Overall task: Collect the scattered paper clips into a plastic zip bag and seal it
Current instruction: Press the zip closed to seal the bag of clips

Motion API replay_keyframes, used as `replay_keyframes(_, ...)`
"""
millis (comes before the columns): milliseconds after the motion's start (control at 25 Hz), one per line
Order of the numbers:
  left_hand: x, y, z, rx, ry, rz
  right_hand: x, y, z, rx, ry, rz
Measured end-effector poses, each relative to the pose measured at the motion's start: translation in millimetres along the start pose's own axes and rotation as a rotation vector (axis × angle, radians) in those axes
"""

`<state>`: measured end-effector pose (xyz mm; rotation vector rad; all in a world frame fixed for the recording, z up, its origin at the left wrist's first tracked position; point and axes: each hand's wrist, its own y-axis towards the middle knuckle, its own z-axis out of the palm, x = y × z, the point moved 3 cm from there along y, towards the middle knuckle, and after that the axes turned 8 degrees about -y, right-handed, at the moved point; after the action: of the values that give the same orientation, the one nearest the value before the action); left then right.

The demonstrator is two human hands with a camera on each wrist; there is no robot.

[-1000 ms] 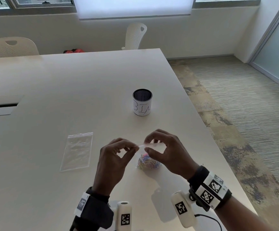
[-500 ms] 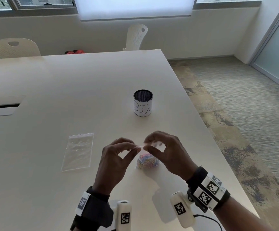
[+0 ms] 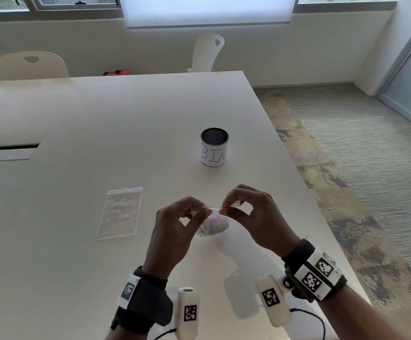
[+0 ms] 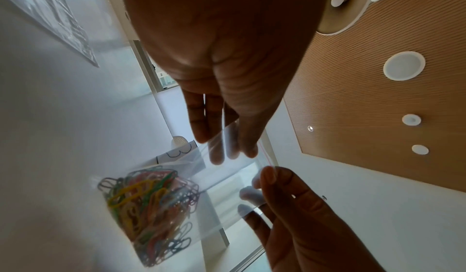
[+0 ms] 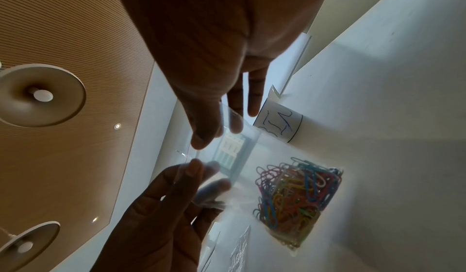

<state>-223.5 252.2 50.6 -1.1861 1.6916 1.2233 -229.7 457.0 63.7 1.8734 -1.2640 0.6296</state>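
Observation:
A small clear zip bag with a bunch of coloured paper clips at its bottom hangs upright, its base at the white table. My left hand pinches the bag's top strip from the left. My right hand pinches the same strip from the right, close beside it. The left wrist view shows the clips through the plastic, with the left hand on the bag's top. In the right wrist view the right hand pinches the strip above the clips.
A second, flat zip bag lies to the left of my hands. A black mesh cup with a "BIN" label stands beyond them. The table's right edge runs close by, and a slot is cut in the far left.
Both hands still pinch the bag's top strip. The right hand's fingers have drawn in slightly along the strip toward the left hand; the bag has hardly moved.

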Motion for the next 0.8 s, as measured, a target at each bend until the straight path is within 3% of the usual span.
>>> replay_keyframes(120,-7.3,-4.2,3.3,0.009,-0.038,-0.014,-3.2,-7.8,-0.1,0.026,0.106,0.067)
replay_keyframes(280,-13.1,-12.8,-1.7,0.027,-0.283,-0.085,-9.6,-27.1,14.7,0.292,0.267,0.184)
replay_keyframes(360,-20.5,-17.6,-8.6,0.022,-0.353,-0.108,-9.7,-39.0,27.1,0.355,0.315,0.192)
replay_keyframes(560,-28.1,-34.8,-24.6,-0.147,-0.298,-0.139,-2.7,-56.6,48.9,0.263,0.52,0.229)
replay_keyframes(720,-5.7,-61.9,-28.8,0.018,-0.216,-0.458,8.8,-63.5,63.4,0.214,0.676,0.332)
replay_keyframes(800,4.7,-76.6,-29.8,0.05,-0.266,-0.527,17.9,-63.8,73.0,0.248,0.69,0.388)
